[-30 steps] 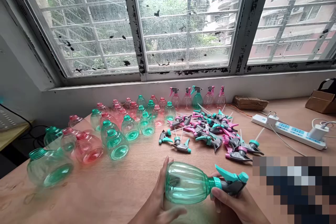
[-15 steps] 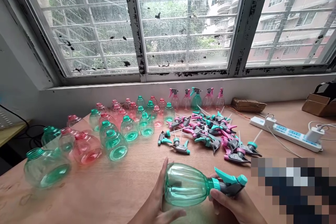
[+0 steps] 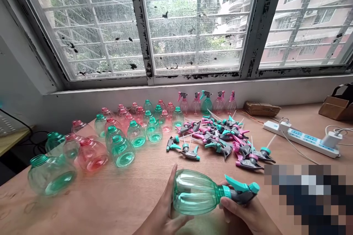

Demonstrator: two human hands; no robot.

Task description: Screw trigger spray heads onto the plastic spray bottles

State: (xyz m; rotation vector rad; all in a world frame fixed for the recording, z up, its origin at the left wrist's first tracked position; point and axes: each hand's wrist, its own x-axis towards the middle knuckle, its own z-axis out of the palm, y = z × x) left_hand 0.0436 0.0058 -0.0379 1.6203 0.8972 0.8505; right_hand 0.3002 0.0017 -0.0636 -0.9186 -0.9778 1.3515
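One green bottle (image 3: 196,192) held sideways over the worktop (image 3: 110,198); left hand (image 3: 167,209) cupped round its base, right hand (image 3: 246,211) gripping its teal-and-grey spray head (image 3: 242,188) at the neck; beyond this bottle, loose spray heads (image 3: 217,146) heaped; left of and beyond it, open-necked bottles (image 3: 122,150), green and pink; farthest beyond it, five topped bottles (image 3: 206,105) upright.

Your wood tbl (image 3: 116,194) has headless grn/pink btls (image 3: 136,135) L, loose spray heads (image 3: 219,147) mid, headed btls (image 3: 206,105) at back, pwr strip (image 3: 303,138), brown pkg (image 3: 261,109) + box (image 3: 334,107) R.
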